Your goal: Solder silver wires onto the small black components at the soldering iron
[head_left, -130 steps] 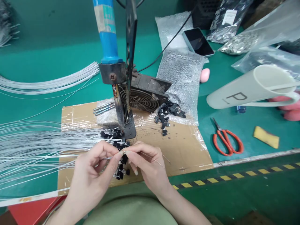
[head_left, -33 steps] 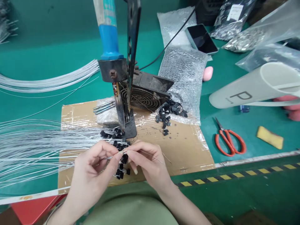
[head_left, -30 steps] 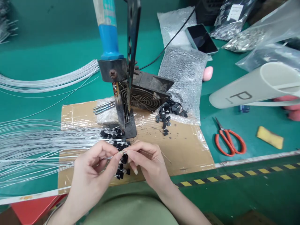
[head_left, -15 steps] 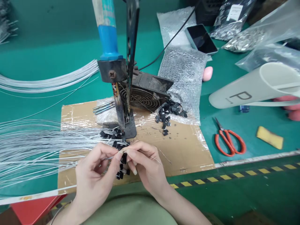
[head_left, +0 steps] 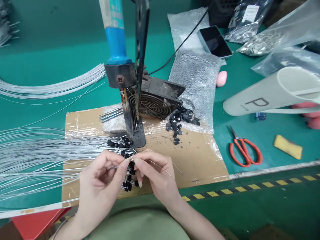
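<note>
My left hand (head_left: pixel 102 181) is closed in a pinch on a thin grey wire, its thumb and forefinger meeting just below the soldering iron's tip. My right hand (head_left: pixel 160 176) pinches too, fingertips almost touching those of the left. A thin strand (head_left: pixel 160 166) sticks out to the right from it; what lies right between the fingertips is mostly hidden. Under and behind the fingers sit small black connectors (head_left: pixel 128 185) on the ends of a wide bundle of grey wires (head_left: pixel 45 150). The soldering iron (head_left: pixel 116 43), blue-handled, hangs tip down from a black metal stand (head_left: pixel 140 136).
Cardboard (head_left: pixel 200 160) covers the work spot. Behind it are a dusty fan (head_left: pixel 160 90), loose black connectors (head_left: pixel 185 116) and bubble wrap (head_left: pixel 195 76). Red-handled scissors (head_left: pixel 245 151), a yellow sponge (head_left: pixel 288 146), a tall white cup (head_left: pixel 260 91) and a phone (head_left: pixel 215 41) lie to the right.
Both hands stay pinched together at nearly the same place. My left hand has shifted slightly left, and the fingers have moved a little. Tools and wires around stay put.
</note>
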The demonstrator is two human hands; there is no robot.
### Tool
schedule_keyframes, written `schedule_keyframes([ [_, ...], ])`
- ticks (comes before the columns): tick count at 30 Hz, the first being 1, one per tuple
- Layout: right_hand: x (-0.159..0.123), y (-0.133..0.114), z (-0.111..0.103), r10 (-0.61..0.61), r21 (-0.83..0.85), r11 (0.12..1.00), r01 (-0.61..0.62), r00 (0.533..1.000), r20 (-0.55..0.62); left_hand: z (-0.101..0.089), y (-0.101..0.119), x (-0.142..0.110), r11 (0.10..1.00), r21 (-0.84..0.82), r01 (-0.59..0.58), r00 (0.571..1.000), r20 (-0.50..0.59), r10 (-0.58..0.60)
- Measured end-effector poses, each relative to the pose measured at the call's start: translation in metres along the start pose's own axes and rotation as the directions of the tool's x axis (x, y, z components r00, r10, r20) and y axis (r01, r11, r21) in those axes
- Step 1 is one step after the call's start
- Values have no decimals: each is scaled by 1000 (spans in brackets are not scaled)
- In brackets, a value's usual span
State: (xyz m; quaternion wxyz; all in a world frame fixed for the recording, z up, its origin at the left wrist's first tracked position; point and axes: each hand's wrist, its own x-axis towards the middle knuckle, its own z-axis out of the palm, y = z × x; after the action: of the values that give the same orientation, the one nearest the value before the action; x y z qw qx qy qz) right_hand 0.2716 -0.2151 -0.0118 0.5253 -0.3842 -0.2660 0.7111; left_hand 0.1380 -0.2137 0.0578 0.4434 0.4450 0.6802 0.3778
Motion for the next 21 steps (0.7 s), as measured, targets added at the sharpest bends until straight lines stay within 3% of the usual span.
schedule_keyframes([
  [6, 0, -2, 0, -80, -50, 996, 80, 997, 7, -3, -8, 1, 1000, 7, -20, 1000, 7, 20],
  [11, -1, -7, 0, -102, -98, 990, 102, 995, 12, -9, -18, 6, 995, 18, -103, 991, 93, 101],
  [21, 0, -11, -1, -63, -115, 991, 63, 998, 8, -12, -19, 10, 989, -33, -143, 982, 121, 146],
])
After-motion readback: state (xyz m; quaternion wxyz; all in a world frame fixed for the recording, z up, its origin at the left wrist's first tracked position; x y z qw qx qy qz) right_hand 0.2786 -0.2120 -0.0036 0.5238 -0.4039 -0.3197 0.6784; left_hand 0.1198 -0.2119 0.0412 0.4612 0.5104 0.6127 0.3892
